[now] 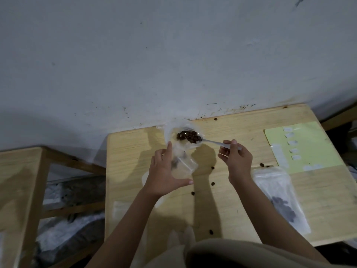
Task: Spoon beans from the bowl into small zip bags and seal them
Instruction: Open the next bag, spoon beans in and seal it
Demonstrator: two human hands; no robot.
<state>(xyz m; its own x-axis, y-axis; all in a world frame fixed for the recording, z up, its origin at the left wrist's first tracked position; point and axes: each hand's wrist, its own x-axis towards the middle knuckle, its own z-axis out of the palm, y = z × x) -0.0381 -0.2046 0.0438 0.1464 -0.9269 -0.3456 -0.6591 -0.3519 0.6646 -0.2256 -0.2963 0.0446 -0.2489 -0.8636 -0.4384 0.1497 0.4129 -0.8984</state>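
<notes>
A clear bowl (171, 134) of dark brown beans (183, 135) sits at the far edge of the wooden table (241, 136), against the wall. My right hand (236, 159) grips the handle of a spoon (214, 142). The spoon's head, heaped with beans, is over the bowl's right rim. My left hand (166, 171) holds a small clear zip bag (183, 165) just in front of the bowl. Thumb and fingers frame the bag, which is blurred and has a few dark beans inside.
A filled zip bag (282, 200) lies at the right, with a pale green sheet (309, 151) carrying white labels behind it. Loose beans (212, 183) are scattered on the table. More clear bags (121, 207) lie near the left edge. A second wooden table (19, 171) stands left.
</notes>
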